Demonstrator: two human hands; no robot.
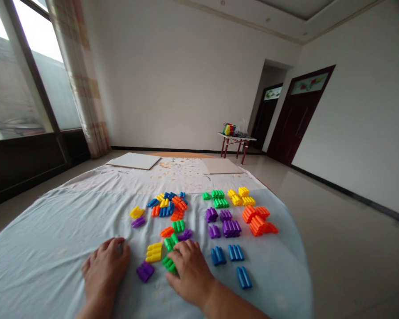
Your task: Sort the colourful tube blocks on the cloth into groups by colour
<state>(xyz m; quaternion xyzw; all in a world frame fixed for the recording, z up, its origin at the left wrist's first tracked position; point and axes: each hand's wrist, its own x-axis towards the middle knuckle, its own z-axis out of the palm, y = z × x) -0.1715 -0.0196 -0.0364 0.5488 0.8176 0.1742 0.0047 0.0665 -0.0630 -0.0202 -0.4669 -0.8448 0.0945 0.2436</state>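
Note:
My left hand (106, 266) lies palm down on the pale blue cloth with its fingers loosely spread, holding nothing. My right hand (193, 274) is over the middle of the cloth, thumb and index finger on either side of a green ribbed block (168, 264). Another green block (171, 242) lies just beyond its fingertips. Between the two hands are a yellow block (154, 252) and a purple block (145, 271). Past my right fingers a purple block (185, 235), an orange block (167, 232) and a green block (178, 226) lie close together.
Colour groups stand on the right: green blocks (218, 194), yellow blocks (248, 201), purple blocks (232, 228), orange blocks (257, 225) and blue blocks (236, 252). A mixed pile (166, 209) lies farther back. Two flat boards (134, 161) rest at the table's far end.

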